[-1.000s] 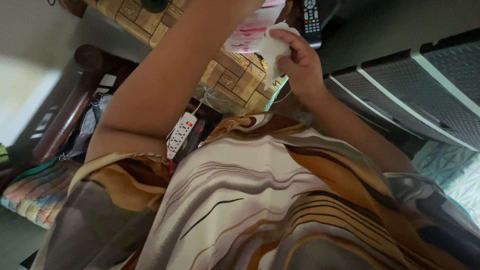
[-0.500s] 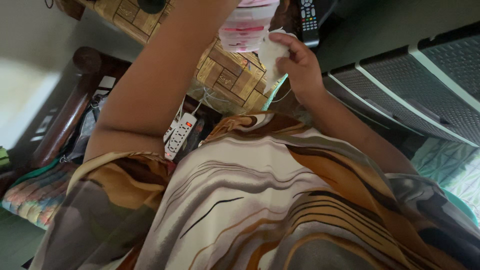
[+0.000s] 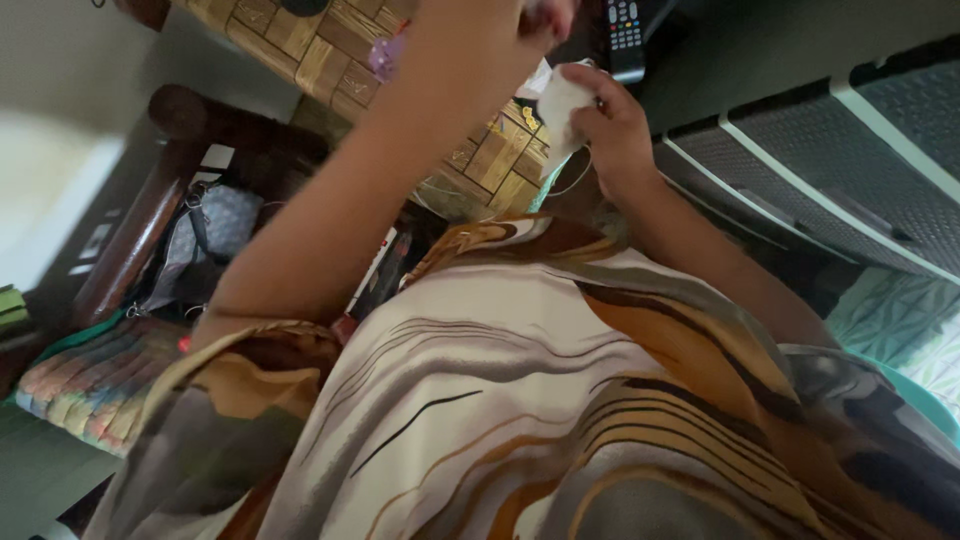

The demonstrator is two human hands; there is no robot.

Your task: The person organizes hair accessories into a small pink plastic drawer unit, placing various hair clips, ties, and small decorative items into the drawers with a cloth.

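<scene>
My right hand [image 3: 612,128] is raised in front of my chest and pinches a small white pad [image 3: 563,100] between thumb and fingers. My left arm crosses the view diagonally. My left hand [image 3: 538,14] is at the top edge just left of the pad, its fingers curled and partly cut off, so what it grips is hidden. Both hands are over the corner of a woven-pattern table top [image 3: 494,160]. My patterned brown and cream shirt [image 3: 560,400] fills the lower half.
A black remote control [image 3: 625,28] lies at the top by the hands. Dark plastic drawers [image 3: 830,150] stand at the right. A dark wooden post [image 3: 140,220], a grey bag [image 3: 215,230] and a colourful cushion [image 3: 90,375] are at the left.
My left arm has swung right and lower, covering the white power strip. The pink and white packet it held up is out of sight. My right hand keeps the white pad.
</scene>
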